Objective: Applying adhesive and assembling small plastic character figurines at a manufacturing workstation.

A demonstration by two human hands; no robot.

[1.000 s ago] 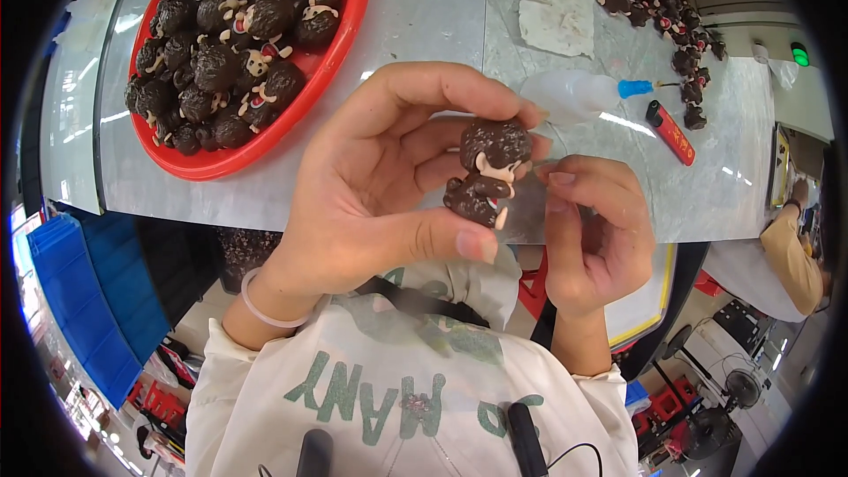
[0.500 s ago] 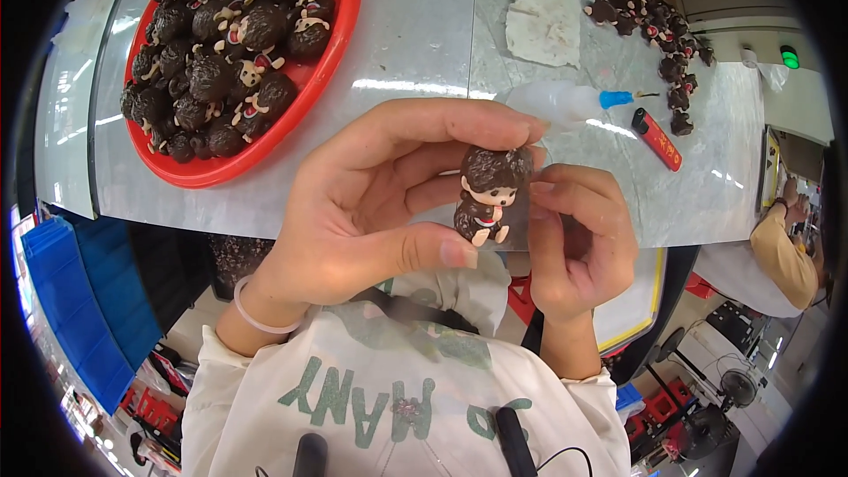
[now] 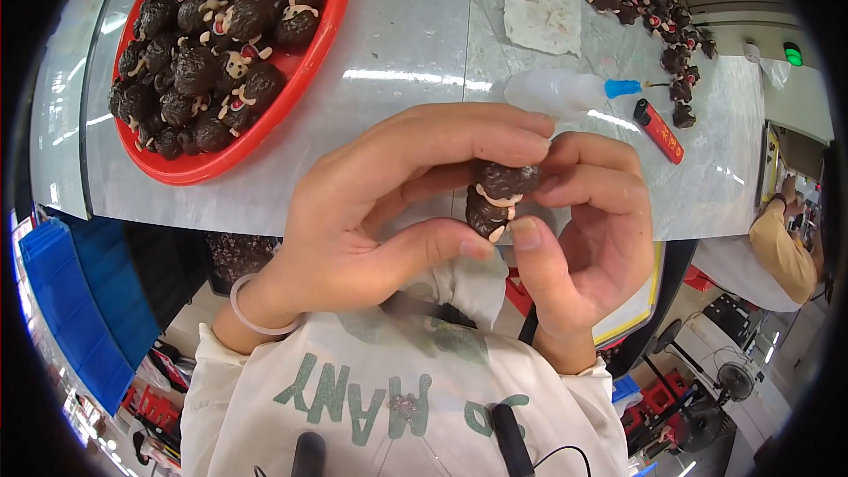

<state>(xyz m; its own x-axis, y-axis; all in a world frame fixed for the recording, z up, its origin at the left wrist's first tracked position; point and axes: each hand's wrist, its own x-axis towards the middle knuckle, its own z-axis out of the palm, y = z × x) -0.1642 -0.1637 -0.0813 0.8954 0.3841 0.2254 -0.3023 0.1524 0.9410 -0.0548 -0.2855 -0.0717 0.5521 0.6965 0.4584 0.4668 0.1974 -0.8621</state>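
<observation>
In front of my chest a small doll figurine (image 3: 506, 180) with dark brown hair and a brown body is held up above the table's near edge. My left hand (image 3: 375, 212) grips it from the left, fingers over the head and thumb low by the body. From the right, my right hand (image 3: 601, 221) closes on it too, fingertips at the head and thumb by the feet. The figurine's face is turned partly down, and fingers cover some of its sides.
A red basin (image 3: 311, 79) heaped with similar figurines stands at the left of the grey table (image 3: 397, 35). Toward the right lie a whitish crumpled sheet (image 3: 543, 13), a translucent needle bottle (image 3: 552, 91), a red lighter (image 3: 660, 132) and several loose figurines (image 3: 676, 60). Another person's sleeve (image 3: 782, 252) shows far right.
The figurine has tipped, so its hair top shows more and its face less. My right hand has moved in closer, its thumb now at the figurine's lower side.
</observation>
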